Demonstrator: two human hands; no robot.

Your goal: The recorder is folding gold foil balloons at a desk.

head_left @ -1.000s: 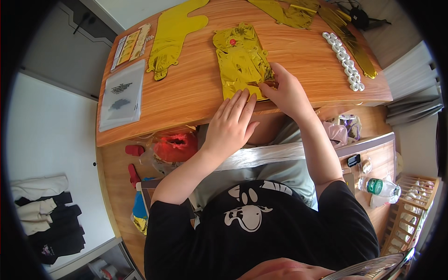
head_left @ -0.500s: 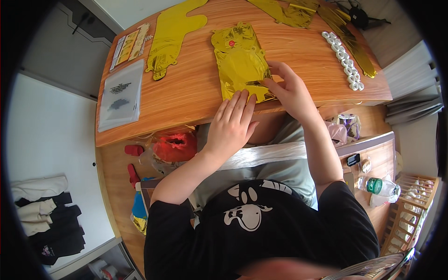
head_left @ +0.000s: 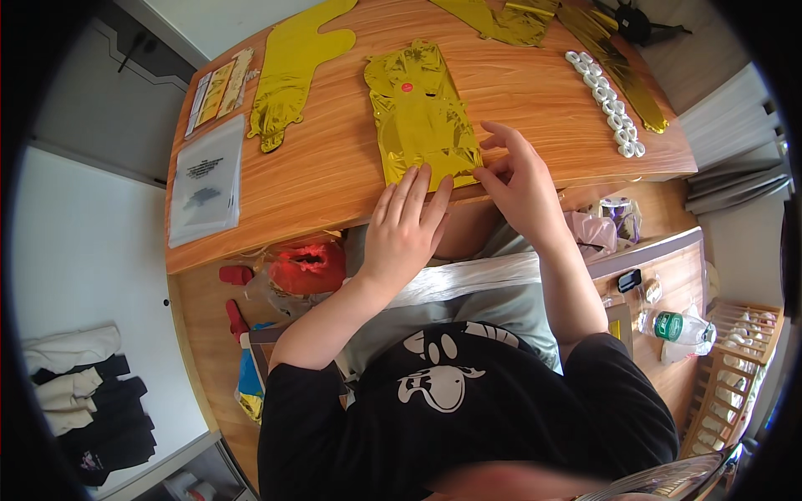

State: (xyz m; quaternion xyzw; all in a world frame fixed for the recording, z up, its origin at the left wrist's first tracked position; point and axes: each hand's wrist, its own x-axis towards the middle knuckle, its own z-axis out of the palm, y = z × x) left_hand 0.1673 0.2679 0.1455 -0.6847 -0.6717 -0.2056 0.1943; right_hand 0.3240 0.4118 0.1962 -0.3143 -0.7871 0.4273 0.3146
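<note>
A folded gold foil balloon [head_left: 418,125] with a small red round sticker lies flat near the table's front edge. My left hand [head_left: 403,219] rests on its near end, palm down with the fingers stretched out. At the near right corner is my right hand [head_left: 525,179]; its thumb and a bent finger pinch the foil's edge while the index finger points away. Part of the foil's near edge is hidden under my left fingers.
On the wooden table [head_left: 334,159] lie another gold foil balloon [head_left: 292,75], more gold foil [head_left: 518,23], clear plastic bags [head_left: 205,184], printed cards [head_left: 219,92] and rows of white rings [head_left: 608,104]. A side table [head_left: 622,317] with a bottle [head_left: 681,327] stands right.
My right hand has slid toward me along the foil's right side to its near corner. The near end of the foil lies flatter, and my left hand has shifted slightly toward me.
</note>
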